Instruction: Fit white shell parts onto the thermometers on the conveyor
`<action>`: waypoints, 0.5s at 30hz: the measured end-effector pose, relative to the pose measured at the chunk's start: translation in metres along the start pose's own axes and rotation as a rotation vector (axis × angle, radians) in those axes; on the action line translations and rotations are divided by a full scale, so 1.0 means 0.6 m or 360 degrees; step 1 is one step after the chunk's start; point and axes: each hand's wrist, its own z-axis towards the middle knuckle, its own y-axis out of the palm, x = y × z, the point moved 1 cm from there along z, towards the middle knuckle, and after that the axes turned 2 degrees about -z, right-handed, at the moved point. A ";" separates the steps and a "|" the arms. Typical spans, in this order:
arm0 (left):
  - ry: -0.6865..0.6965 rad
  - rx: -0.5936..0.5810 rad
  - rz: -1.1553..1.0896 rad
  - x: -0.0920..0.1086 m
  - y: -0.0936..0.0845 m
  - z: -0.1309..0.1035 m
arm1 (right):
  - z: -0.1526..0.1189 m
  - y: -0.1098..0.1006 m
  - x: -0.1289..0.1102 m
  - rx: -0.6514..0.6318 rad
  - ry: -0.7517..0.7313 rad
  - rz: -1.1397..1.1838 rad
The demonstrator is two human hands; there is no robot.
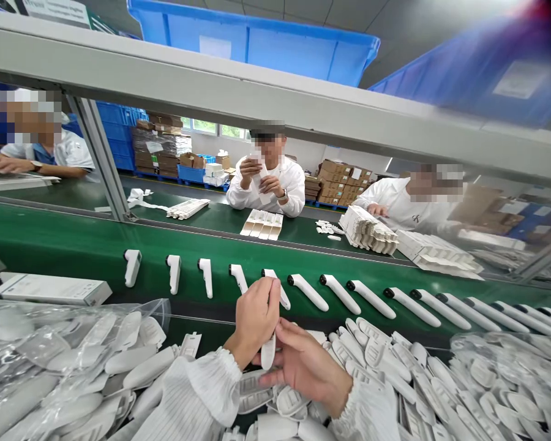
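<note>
My left hand (256,318) is closed around a white plastic piece (269,354), whose rounded end sticks out below the fingers; its upper part is hidden. From the right, my right hand (311,362) meets it, thumb against the piece and fingers reaching underneath. Just beyond my left hand, a white thermometer (283,295) with a dark tip lies on the green conveyor belt (156,236), partly covered by the hand. More such thermometers, like this one (308,293), lie in a row along the belt. Under my hands is a heap of white plastic shells (386,361).
A clear bag (32,367) of shells lies at left, another (509,380) at right. A white box (55,289) sits at the belt's left. Across the belt, co-workers sit by white cartons (262,225). A grey beam (239,95) crosses above, carrying a blue bin (275,46).
</note>
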 end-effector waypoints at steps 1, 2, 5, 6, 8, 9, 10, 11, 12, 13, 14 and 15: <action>-0.0009 -0.0031 0.0006 0.000 0.000 0.002 | 0.000 -0.006 -0.002 -0.0003 -0.0015 -0.0013; -0.0034 -0.0093 0.0042 -0.003 0.002 0.004 | 0.002 -0.016 -0.007 0.0037 -0.0055 -0.0035; -0.0123 -0.0431 0.0257 -0.014 0.023 -0.005 | 0.020 -0.066 -0.043 0.0433 -0.0268 -0.0232; -0.0122 -0.0546 0.0318 -0.017 0.034 -0.013 | 0.028 -0.087 -0.059 0.0618 -0.0321 -0.0356; -0.0050 -0.0727 0.0374 -0.015 0.057 -0.036 | 0.045 -0.125 -0.089 0.0923 -0.0343 -0.0615; 0.0001 -0.0811 0.0407 -0.010 0.068 -0.049 | 0.054 -0.140 -0.100 0.1007 -0.0328 -0.0717; 0.0053 -0.0907 0.0460 -0.003 0.077 -0.061 | 0.063 -0.152 -0.108 0.1034 -0.0312 -0.0821; 0.0098 -0.1012 0.0547 0.005 0.083 -0.072 | 0.071 -0.162 -0.112 0.1016 -0.0314 -0.0947; 0.0118 -0.1100 0.0616 0.012 0.087 -0.081 | 0.079 -0.169 -0.111 0.0980 -0.0343 -0.1119; 0.0120 -0.1158 0.0658 0.019 0.088 -0.087 | 0.086 -0.174 -0.108 0.0945 -0.0397 -0.1364; 0.0101 -0.1184 0.0681 0.023 0.087 -0.092 | 0.093 -0.179 -0.102 0.0913 -0.0477 -0.1658; 0.0077 -0.1188 0.0678 0.025 0.084 -0.095 | 0.099 -0.184 -0.094 0.0887 -0.0575 -0.1964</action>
